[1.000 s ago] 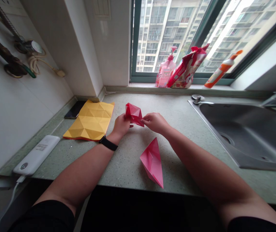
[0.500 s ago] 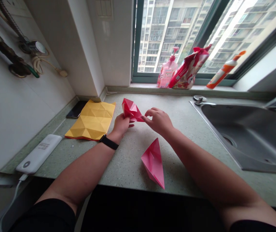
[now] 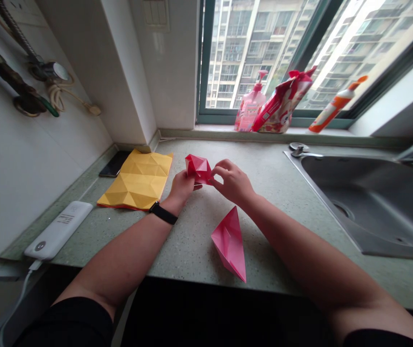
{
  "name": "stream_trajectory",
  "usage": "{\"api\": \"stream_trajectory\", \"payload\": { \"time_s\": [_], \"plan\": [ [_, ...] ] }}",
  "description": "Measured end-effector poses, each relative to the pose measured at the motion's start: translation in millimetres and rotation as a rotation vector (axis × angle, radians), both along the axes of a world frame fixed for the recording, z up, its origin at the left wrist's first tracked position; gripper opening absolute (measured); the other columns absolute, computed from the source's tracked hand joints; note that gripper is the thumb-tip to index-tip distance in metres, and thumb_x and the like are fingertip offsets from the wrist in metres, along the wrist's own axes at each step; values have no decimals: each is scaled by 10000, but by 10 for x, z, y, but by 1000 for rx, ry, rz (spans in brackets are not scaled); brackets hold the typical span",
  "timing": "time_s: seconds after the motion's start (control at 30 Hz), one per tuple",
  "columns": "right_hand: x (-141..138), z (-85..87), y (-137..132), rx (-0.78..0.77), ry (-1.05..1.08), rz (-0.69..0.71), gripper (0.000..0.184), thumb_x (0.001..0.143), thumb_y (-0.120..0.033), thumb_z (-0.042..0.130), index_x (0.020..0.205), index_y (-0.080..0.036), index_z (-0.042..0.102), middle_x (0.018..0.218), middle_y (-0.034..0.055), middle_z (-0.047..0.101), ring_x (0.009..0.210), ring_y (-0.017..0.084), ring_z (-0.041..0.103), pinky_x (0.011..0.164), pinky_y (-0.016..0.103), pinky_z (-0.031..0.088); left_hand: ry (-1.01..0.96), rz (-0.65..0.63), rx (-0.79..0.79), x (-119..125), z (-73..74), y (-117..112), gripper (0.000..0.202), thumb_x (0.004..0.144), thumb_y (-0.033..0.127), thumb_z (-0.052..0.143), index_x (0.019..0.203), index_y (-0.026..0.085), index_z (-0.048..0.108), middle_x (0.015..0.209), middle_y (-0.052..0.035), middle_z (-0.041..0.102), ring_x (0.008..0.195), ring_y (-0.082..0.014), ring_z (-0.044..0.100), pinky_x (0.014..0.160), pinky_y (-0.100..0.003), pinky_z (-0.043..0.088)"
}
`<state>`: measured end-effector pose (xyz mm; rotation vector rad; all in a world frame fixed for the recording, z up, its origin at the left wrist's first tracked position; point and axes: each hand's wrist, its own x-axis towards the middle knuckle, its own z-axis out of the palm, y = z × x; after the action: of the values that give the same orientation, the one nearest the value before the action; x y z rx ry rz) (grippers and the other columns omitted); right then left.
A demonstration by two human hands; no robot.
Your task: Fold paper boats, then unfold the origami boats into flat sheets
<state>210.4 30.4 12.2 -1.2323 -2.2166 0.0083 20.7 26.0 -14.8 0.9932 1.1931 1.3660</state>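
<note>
Between my two hands, above the counter, is a red folded paper piece (image 3: pixel 198 166) with several faceted creases. My left hand (image 3: pixel 184 187), with a black band at the wrist, grips it from the left and below; part of those fingers is hidden behind the paper. Thumb and forefinger of my right hand (image 3: pixel 231 179) pinch the paper's right edge. Nearer to me, a pink folded paper piece (image 3: pixel 231 243), pointed at both ends, lies on the counter between my forearms. Left of my left hand rests a stack of creased yellow paper (image 3: pixel 137 179).
A dark phone (image 3: pixel 114 164) lies beside the yellow paper, and a white power bank (image 3: pixel 59 230) with a cable sits at the left edge. The steel sink (image 3: pixel 322 212) is on the right. A pump bottle (image 3: pixel 250 110), red bag (image 3: pixel 282 106) and orange-white bottle (image 3: pixel 333 110) stand by the window.
The red paper's upper left point has come down and its right tip has folded inward. My right hand has shifted slightly left with its pinch. The pink piece has not moved.
</note>
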Motion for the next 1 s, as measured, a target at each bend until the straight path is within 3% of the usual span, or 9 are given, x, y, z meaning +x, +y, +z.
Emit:
{"api": "stream_trajectory", "payload": {
  "time_s": [0.17, 0.37, 0.6, 0.73, 0.87, 1.0],
  "plan": [
    [7, -38, 12, -9, -20, 10, 106, 976, -366, 776, 954, -280, 834, 1242, 105, 704, 1060, 279, 665, 820, 421, 572, -42, -25, 15, 8, 1, -4, 156, 883, 285, 789, 965, 154, 767, 1030, -125, 825, 900, -249, 800, 830, -394, 682],
    [46, -99, 131, -81, 160, 22, 113, 917, -281, 817, 806, -258, 816, 1136, 106, 695, 1032, 284, 671, 877, 463, 611, -50, -84, 10, 19, 43, -43, 236, 908, 369, 809, 1012, 167, 748, 1048, -125, 821, 925, -264, 805, 830, -405, 682],
    [88, -53, 243, -452, 592, 230, 377, 729, -597, 954, 754, -257, 792, 1122, 95, 697, 1038, 283, 695, 858, 448, 635, -98, -51, -66, 23, 69, -40, 162, 914, 219, 721, 1071, 193, 751, 1124, -124, 823, 967, -271, 805, 827, -411, 679],
    [83, 49, 227, -604, 878, 320, 457, 692, -625, 970, 757, -236, 741, 1063, 60, 741, 979, 234, 695, 888, 402, 599, -182, -71, -88, 3, 73, -32, 181, 899, 206, 700, 1070, 186, 757, 1117, -130, 831, 1002, -277, 801, 838, -402, 676],
    [105, 87, 265, -713, 1235, 251, 461, 693, -549, 986, 796, -249, 652, 837, -26, 692, 805, 165, 668, 786, 328, 606, -262, -42, -60, -23, 88, -16, 153, 867, 194, 763, 1017, 191, 740, 1074, -97, 822, 985, -236, 790, 892, -391, 667],
    [164, 66, 374, -762, 1494, 45, 394, 733, -353, 939, 828, -265, 567, 820, -41, 700, 771, 168, 695, 710, 307, 630, -330, -27, -18, -42, 107, 3, 216, 886, 289, 840, 1038, 219, 704, 1031, -59, 804, 927, -213, 786, 932, -409, 655]
  ]
}}
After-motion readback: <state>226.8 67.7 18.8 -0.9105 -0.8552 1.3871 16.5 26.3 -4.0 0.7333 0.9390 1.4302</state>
